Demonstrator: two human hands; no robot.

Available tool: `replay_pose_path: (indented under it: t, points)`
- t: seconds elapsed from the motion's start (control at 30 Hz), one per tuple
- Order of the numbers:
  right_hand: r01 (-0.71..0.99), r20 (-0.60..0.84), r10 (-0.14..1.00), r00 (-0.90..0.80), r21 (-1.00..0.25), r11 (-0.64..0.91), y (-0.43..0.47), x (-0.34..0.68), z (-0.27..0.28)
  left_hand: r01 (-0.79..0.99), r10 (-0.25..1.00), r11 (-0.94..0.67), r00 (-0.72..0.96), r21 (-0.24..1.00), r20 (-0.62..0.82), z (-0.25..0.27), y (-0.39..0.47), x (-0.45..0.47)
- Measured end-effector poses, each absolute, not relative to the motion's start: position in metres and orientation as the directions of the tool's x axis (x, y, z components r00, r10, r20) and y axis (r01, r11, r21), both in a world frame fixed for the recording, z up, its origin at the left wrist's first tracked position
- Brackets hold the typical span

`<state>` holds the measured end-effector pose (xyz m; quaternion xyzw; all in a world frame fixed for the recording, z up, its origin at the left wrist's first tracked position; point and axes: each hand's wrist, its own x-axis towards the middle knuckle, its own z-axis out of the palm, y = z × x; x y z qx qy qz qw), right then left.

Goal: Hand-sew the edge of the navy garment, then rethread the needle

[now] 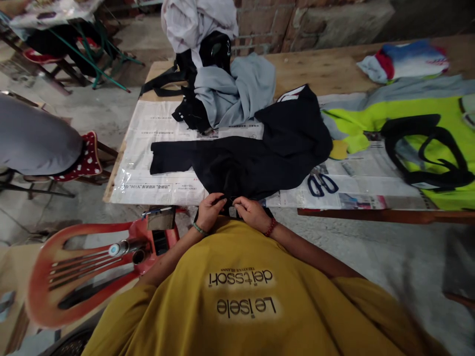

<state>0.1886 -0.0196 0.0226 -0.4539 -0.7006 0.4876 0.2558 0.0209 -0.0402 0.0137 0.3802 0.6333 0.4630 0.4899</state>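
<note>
A dark navy garment (pixel 237 160) lies spread over the newspaper-covered table, one sleeve-like piece reaching left. Its near edge hangs at the table's front, close to my body. My left hand (pixel 211 213) is closed in a pinch on that edge. Just beside it, my right hand (pixel 254 216) is also pinched, fingertips at the same cloth. Between the fingertips shows a thin, light glint, too small to identify. To the right of the garment's lower part lie blue-handled scissors (pixel 322 185), their blades not visible.
Grey cloth (pixel 241 89) and a black bag (pixel 215 52) sit behind the garment. Yellow-green clothing (pixel 426 111) with a coiled black strap (pixel 393 158) covers the table's right. A red plastic chair (pixel 40 277) stands at my left. Another person's back (pixel 37 136) is at far left.
</note>
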Motion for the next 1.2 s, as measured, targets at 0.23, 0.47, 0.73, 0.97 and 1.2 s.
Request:
replay_pose_path:
  t: [0.23,0.47,0.73,0.97,1.2]
  points:
    - [0.429,-0.109,0.881,-0.461,-0.896,0.114,-0.020,0.186,0.024,0.336,0.989,-0.067,-0.103,0.939,0.107,0.015,-0.043,0.018]
    - [0.423,-0.112,0.888,-0.446,-0.901,0.099,-0.024,0.184,0.021,0.450,0.972,-0.230,0.054,0.863,0.230,0.015,-0.044,0.021]
    - [0.399,-0.131,0.902,-0.412,-0.916,0.049,-0.020,0.183,0.022,0.455,0.961,-0.266,0.056,0.850,0.271,0.031,-0.050,0.020]
    - [0.392,-0.141,0.902,-0.408,-0.919,0.034,-0.021,0.184,0.022,0.320,0.988,0.051,-0.155,0.946,0.000,0.020,-0.038,0.017]
    - [0.384,-0.139,0.896,-0.422,-0.923,0.038,-0.021,0.186,0.026,0.162,0.975,0.160,-0.181,0.974,-0.130,0.009,-0.035,0.021]
